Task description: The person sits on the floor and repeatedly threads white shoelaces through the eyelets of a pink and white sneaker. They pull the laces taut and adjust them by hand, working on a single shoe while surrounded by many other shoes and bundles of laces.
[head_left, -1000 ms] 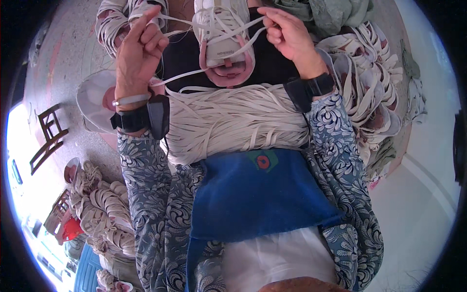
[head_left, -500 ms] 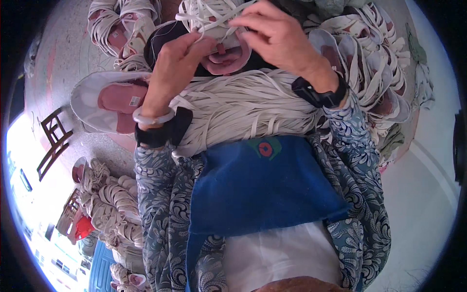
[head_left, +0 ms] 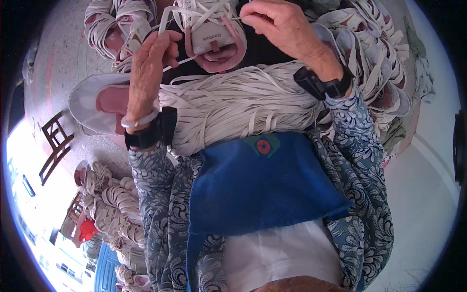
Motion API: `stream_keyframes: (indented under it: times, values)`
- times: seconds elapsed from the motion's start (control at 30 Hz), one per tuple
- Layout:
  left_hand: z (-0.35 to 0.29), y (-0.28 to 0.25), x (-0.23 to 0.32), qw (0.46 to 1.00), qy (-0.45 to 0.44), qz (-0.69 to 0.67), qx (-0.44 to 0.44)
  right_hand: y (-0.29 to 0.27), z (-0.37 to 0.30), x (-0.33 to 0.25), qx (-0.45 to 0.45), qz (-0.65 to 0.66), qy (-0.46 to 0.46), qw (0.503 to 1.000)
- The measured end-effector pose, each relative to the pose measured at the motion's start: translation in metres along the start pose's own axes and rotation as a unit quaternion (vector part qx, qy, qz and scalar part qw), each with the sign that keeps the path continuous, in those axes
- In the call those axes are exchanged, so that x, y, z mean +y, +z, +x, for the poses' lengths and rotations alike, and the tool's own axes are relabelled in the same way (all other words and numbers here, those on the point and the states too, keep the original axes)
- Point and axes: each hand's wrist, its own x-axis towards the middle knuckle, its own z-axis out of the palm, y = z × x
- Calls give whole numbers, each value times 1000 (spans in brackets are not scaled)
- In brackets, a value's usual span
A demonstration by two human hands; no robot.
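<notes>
A white and pink shoe [head_left: 210, 41], its toe off the upper edge, stands between my hands with laces crossing its front. My left hand [head_left: 150, 61] is closed on a white shoelace [head_left: 164, 20] that runs up and over to the shoe. My right hand [head_left: 287, 30], to the right of the shoe opening, pinches the other end of the lace near its fingertips. Below the shoe, a thick bundle of loose off-white laces [head_left: 243, 104] lies across my lap. To the left, next to my left wrist, rests a white shoe upper with pink lining [head_left: 87, 102].
Piles of laced shoes lie at the upper left [head_left: 116, 31], along the right [head_left: 374, 63] and at the lower left [head_left: 116, 204]. A blue apron [head_left: 262, 190] covers my front. A small wooden stool [head_left: 56, 143] stands on the floor at left.
My hands have spread apart, the left moving down and left with its lace drawn out, the right slightly right. The shoe's tongue and opening now show between them.
</notes>
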Motion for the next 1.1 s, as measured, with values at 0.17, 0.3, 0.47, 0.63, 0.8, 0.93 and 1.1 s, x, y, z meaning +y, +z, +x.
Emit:
stream_keyframes:
  times: [0.17,0.3,0.47,0.63,0.8,0.93,1.1]
  values:
    - [-8,-10,-2,999,-36,-28,19,1,-7,12,-43,-64,-31,997]
    - [-10,-14,-12,999,-25,13,21,10,-2,8,-63,-77,-39,994]
    - [-10,-13,-3,950,135,273,76,6,3,12,-141,-292,-146,935]
    - [-9,-21,-15,999,25,-6,41,-6,16,-8,-194,-427,-198,861]
    - [-8,-17,-21,994,-20,-106,34,0,13,5,-58,-460,-267,845]
    - [-8,-20,-23,992,-17,-125,27,-16,40,-27,-323,-192,28,926]
    - [1,-14,-28,993,-5,-117,20,22,24,27,20,-206,-272,940]
